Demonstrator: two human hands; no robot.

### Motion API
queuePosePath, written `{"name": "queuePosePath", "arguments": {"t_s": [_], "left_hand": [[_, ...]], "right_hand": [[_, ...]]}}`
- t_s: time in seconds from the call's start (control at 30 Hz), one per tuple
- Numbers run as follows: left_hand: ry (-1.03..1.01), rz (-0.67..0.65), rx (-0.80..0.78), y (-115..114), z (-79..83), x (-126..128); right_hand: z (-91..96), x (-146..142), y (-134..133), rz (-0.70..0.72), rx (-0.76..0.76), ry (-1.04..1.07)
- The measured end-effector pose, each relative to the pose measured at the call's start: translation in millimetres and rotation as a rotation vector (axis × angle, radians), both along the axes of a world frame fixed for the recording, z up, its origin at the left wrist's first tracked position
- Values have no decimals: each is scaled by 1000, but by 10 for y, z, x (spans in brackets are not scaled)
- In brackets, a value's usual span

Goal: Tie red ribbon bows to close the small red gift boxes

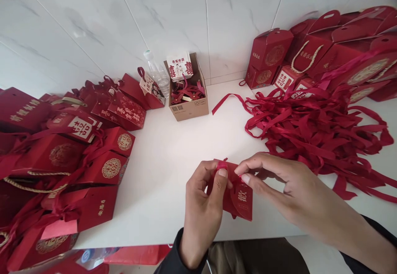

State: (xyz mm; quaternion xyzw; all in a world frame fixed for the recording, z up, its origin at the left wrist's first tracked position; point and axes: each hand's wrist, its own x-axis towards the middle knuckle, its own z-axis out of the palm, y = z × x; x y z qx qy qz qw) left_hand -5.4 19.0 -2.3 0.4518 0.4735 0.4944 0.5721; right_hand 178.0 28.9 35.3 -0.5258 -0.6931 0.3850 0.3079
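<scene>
A: Head view, first entry?
B: One small red box (242,203), held between both hands over the table (167,170) at its near edge, its long axis slanting down toward the wearer.
A: Hands?
B: The left hand (203,197) is pinching the red ribbon (221,165) on top. The right hand (281,187) is pinching just beside it. The ribbon pile (316,129) is well apart, to the right.

A brown cardboard box (189,108) sits upper centre on the white table (167,175), a clear plastic bottle (159,75) just left. Stacked red paper gift boxes (62,154) fill the left; loose red satin ribbons (316,129) heap at right.
</scene>
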Motion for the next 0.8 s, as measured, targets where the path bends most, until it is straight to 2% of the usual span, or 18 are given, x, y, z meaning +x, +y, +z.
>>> {"name": "queuePosePath", "arguments": {"t_s": [0.2,0.27,0.4,0.5,0.6,0.8], "left_hand": [[-16,209,-68,-111,-81,2],[6,240,-97,-147,-112,13],[209,134,-50,-199,-71,43],[397,-47,81,-195,41,55],[506,-192,133,-148,129,57],[379,-151,52,-60,99,40]], "right_hand": [[-102,68,-13,-36,-49,61],[-108,81,-29,-51,-68,55],[-4,51,-50,1,-109,54],[75,-15,-46,88,-117,93],[70,-68,-32,105,-70,105],[-41,-43,-25,44,49,58]]}}
